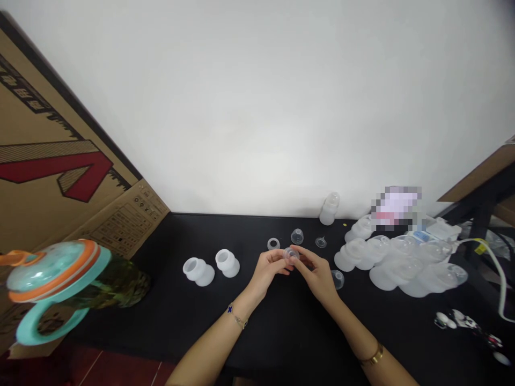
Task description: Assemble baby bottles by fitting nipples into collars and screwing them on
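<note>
My left hand [271,267] and my right hand [316,271] meet over the table, their fingertips closed around a small clear round bottle part [290,254]. Fingers cover some of it, so its exact kind is unclear. Just behind the hands lie a whitish ring [273,244], a clear dome cap [297,236] and a flat clear bottle nipple [321,242]. Another clear dome cap [338,279] is beside my right hand, partly hidden by it. To the left, two white baby bottles [199,272] without tops stand with their mouths open.
One capped bottle [330,209] stands by the wall. Several capped bottles [396,262] crowd the right side of the black table [277,332]. A large teal-lidded jug [60,273] and cardboard box [72,139] occupy the left. A white cable [501,279] hangs at the right.
</note>
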Available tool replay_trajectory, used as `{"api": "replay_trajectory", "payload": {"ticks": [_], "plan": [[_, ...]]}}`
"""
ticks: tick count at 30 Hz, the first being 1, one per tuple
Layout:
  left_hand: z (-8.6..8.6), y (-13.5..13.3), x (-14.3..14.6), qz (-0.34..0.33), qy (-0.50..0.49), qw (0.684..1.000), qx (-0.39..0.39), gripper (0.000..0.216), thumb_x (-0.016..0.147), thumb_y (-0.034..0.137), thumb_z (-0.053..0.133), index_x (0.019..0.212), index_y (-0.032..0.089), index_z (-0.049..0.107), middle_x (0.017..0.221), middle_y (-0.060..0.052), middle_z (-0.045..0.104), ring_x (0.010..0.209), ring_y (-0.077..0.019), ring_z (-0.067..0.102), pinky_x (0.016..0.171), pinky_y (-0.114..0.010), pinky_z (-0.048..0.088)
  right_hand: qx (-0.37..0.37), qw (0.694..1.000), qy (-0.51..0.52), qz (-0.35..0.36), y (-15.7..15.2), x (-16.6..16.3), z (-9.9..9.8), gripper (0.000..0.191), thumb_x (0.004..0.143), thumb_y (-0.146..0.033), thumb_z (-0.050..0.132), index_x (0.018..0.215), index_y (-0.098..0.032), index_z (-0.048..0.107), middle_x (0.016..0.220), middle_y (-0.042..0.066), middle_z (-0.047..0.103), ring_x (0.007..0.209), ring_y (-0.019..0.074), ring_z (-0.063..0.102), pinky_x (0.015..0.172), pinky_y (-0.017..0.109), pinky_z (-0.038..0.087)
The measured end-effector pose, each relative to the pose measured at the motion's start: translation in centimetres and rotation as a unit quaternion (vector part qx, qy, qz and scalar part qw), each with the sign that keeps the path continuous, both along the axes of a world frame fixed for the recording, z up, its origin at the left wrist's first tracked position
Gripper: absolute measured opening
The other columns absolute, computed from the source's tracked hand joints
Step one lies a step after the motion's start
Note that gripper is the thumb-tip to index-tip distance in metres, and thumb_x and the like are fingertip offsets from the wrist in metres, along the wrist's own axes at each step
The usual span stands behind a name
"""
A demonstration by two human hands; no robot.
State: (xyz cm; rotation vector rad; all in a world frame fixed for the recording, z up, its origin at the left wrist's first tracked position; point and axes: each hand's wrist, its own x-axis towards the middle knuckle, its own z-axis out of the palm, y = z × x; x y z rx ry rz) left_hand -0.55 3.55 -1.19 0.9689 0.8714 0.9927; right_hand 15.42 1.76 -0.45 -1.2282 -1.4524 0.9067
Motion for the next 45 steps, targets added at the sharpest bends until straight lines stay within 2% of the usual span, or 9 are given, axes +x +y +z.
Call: {"api": "replay_trajectory", "payload": {"ticks": [14,28,45], "plan": [[-0.28,0.02,-0.1,-0.011,0.002,1.0,0.008,0.021,0.074,0.03,0.076,0.087,0.013,0.073,0.078,-0.006,0.072,0.069,-0.0141,0.067,0.063,-0.021,0.052,-0.015,1.0,0.0,-0.01,-0.13,0.08,0.27,0.031,0.085,-0.04,0.063,0.108,-0.022,0.074,0.091,0.004,0.077,0.077,0.0224,0.071,0.075,0.036,0.057],[0.08,-0.14,0.0,-0.014,0.011,1.0,-0.003,0.025,0.072,0.032,0.077,0.087,0.013,0.073,0.077,-0.006,0.07,0.068,-0.0149,0.066,0.063,-0.022,0.052,-0.031,0.999,0.023,-0.003,-0.08,0.19,-0.08,0.034,0.085,-0.045,0.064,0.108,-0.022,0.074,0.097,0.006,0.078,0.084,0.0253,0.072,0.078,0.038,0.058],[0.28,-0.14,-0.01,-0.019,0.015,1.0,0.005,0.019,0.073,0.028,0.076,0.084,0.014,0.074,0.074,-0.004,0.071,0.065,-0.0125,0.065,0.06,-0.019,0.05,-0.038,0.999,0.03,0.005,0.03,0.26,-0.24,0.033,0.085,-0.046,0.064,0.107,-0.023,0.074,0.093,0.006,0.078,0.082,0.0254,0.072,0.077,0.039,0.059]]}}
